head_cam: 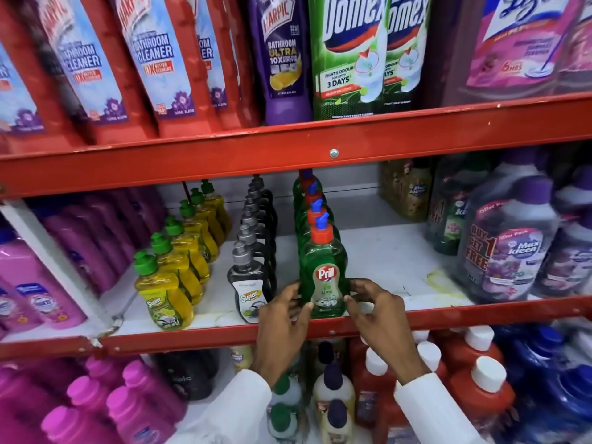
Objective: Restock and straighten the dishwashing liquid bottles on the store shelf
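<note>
Green Pril bottle, red cap with blue spout, is standing at the front edge of the middle shelf, lower centre of the frame, heading its own row of green bottles running back. I'm cupping its base from both sides: my left hand is touching the lower left with thumb on the label edge, my right hand is pinching the lower right. Both are grasping lightly, not clenched. Label is facing out, bottle upright. Step looks like squaring the front bottle. Next I'm probably nudging it flush with the red shelf lip, then letting go. Left of it, the black Super row and yellow row are looking lined up already. Bare shelf sits right of the Pril row.
</note>
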Demonstrator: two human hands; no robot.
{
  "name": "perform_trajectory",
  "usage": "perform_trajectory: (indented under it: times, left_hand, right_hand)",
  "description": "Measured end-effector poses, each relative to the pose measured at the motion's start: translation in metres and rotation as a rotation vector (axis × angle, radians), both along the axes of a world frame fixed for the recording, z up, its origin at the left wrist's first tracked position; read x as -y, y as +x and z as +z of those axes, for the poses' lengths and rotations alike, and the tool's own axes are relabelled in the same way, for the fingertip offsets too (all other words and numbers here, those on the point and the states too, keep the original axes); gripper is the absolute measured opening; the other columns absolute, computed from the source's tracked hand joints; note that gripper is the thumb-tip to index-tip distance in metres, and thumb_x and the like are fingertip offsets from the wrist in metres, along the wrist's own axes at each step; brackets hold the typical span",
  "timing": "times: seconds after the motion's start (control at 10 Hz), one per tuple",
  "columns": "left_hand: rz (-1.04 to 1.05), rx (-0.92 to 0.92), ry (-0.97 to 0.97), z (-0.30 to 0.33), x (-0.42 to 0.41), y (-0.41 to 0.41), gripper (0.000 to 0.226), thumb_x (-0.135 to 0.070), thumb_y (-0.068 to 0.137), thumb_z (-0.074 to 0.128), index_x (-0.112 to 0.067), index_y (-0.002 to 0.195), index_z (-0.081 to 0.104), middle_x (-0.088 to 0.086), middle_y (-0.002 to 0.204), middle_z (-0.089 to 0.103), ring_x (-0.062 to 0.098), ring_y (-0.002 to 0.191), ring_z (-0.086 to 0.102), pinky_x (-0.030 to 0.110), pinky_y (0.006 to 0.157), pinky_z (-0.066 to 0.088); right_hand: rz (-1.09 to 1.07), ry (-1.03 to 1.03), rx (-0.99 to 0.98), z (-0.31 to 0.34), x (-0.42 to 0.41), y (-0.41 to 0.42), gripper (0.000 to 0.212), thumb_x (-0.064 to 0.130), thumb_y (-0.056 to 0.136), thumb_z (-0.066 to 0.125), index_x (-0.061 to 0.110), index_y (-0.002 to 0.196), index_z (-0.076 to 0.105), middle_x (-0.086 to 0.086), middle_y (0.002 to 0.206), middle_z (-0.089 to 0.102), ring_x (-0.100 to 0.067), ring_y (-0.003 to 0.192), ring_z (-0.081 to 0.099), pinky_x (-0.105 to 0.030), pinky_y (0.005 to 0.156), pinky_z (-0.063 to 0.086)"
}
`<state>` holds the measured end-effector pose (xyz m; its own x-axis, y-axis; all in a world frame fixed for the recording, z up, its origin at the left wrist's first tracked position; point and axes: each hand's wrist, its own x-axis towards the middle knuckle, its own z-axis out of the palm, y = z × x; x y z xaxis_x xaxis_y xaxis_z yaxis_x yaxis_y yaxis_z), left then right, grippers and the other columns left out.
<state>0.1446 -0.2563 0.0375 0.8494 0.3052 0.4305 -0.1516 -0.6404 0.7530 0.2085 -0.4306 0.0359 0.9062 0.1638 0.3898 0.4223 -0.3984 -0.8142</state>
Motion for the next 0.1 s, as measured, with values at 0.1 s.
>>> perform_trajectory:
  times: [0.1]
  left_hand:
    - [0.030,0.034,0.084,0.0054,0.0008,-0.0043,0.055,-0.030,0.090,0.067,-0.026,0.141,0.047,-0.001,0.133,0.065,0.008,0.117,0.061,0.034,0.104,0.052]
  right_hand:
    - [-0.115,0.205,0.005,-0.0004,0.0066,-0.0049,0.030,0.012,0.084,0.073,0.027,0.110,0.071,0.018,0.098,0.077,0.000,0.090,0.072,-0.018,0.080,0.058]
